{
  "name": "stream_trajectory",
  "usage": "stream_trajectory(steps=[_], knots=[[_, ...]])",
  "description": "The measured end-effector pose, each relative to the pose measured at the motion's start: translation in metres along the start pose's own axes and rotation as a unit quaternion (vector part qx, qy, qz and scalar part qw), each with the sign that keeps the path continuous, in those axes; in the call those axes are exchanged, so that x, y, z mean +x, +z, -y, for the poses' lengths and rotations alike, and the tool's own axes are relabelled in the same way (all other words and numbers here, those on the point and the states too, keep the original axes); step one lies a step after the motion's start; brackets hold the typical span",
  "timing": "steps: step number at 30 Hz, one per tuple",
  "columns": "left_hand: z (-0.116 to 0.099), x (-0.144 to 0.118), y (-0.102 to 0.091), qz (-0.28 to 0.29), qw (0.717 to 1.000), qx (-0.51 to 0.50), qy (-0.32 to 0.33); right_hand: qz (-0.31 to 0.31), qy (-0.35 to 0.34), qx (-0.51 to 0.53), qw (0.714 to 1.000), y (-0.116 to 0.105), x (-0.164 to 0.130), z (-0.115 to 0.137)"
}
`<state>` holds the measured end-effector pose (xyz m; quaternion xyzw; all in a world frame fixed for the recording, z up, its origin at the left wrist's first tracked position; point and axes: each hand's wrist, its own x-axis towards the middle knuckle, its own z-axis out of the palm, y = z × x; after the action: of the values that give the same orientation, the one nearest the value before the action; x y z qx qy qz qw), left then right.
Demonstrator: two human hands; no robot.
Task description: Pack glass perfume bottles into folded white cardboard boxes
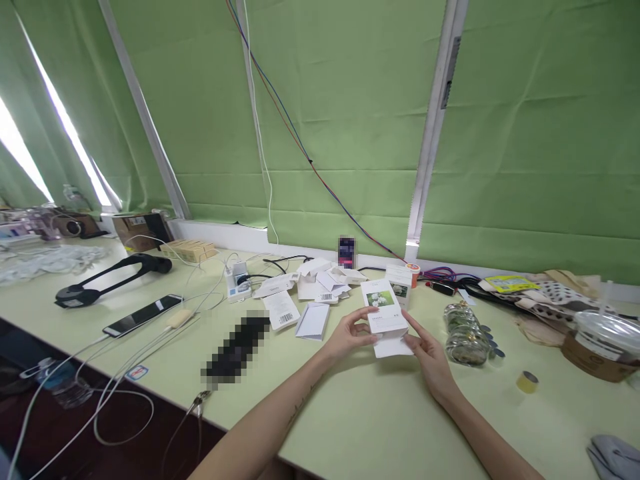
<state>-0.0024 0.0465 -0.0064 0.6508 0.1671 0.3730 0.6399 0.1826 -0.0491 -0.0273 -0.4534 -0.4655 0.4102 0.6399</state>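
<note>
Carton: the small white flat-folded carton (384,319) sits between your hands, just above the desk (350,413).
Handling: likely light, thin card that creases easily; take it by the side edges.
Grip: your left hand (349,335) and right hand (429,357) each pinch one side.
Nearby: glass jar (465,335) to the right.

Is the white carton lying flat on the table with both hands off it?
No: the left hand and right hand hold the white carton between them, raised above the table.
</note>
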Motion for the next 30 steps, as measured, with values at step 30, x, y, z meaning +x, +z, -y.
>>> stream_trajectory(steps=[30], knots=[[-0.0011, 0.0016, -0.003, -0.024, 1.0, 0.005, 0.014, 0.101, -0.038, -0.012, 0.994, 0.0045, -0.004, -0.004]])
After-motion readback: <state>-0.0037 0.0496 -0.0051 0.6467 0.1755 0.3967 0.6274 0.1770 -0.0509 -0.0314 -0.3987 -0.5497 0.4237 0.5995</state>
